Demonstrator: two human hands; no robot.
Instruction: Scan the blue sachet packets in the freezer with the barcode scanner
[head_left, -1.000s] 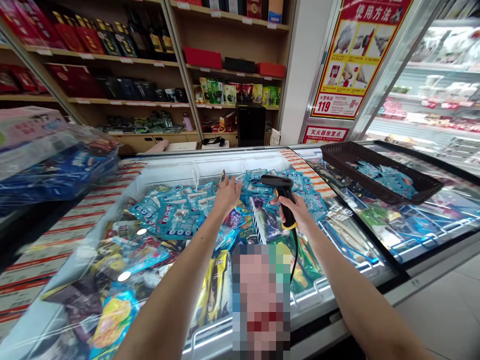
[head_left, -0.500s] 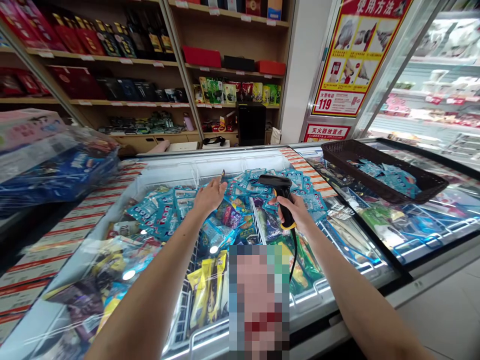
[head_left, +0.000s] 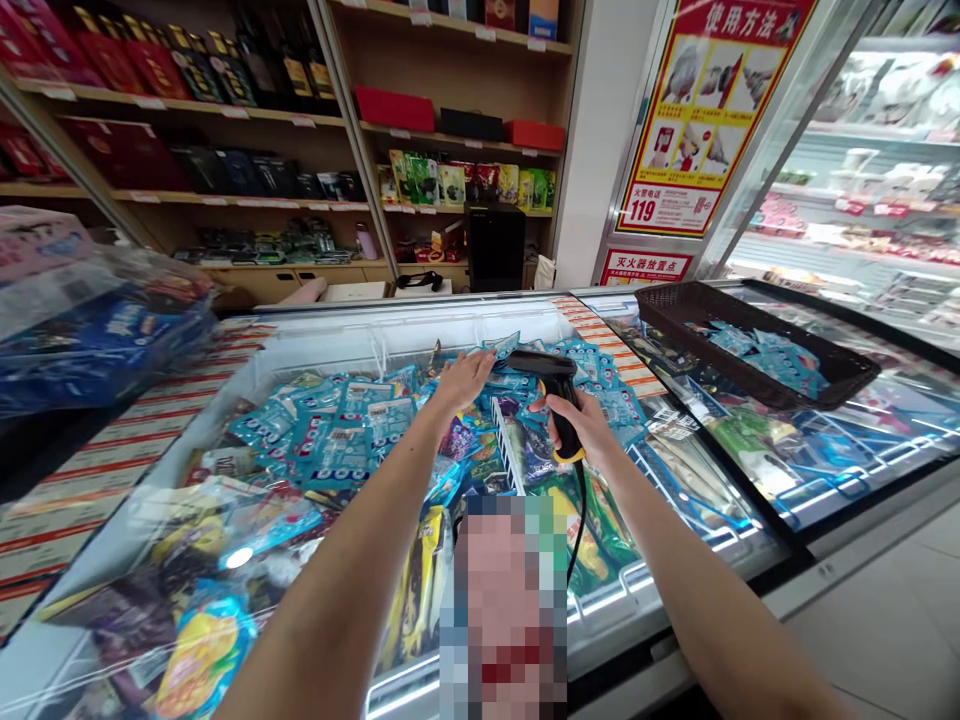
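In my right hand point(head_left: 577, 420) is a black and yellow barcode scanner point(head_left: 559, 390), its grip wrapped by my fingers and its head facing left. A black cord point(head_left: 581, 520) hangs from its base. My left hand point(head_left: 466, 380) reaches over the glass freezer top. At its fingertips a small blue packet point(head_left: 505, 345) is pinched and tilted up, close to the scanner's head. Many similar blue packets point(head_left: 349, 450) lie spread on the glass to the left, and more blue packets point(head_left: 600, 365) lie to the right, partly behind the scanner.
A dark woven basket point(head_left: 840, 390) with several blue packets stands at the right. Frozen goods show under the freezer glass. Bagged blue packages point(head_left: 112, 340) sit at the left. Behind are stocked shelves point(head_left: 262, 205) and a red and yellow poster point(head_left: 705, 120).
My left hand has moved right toward the scanner, and a blue packet now shows raised at its fingertips. My right hand still holds the scanner. The view has shifted slightly.
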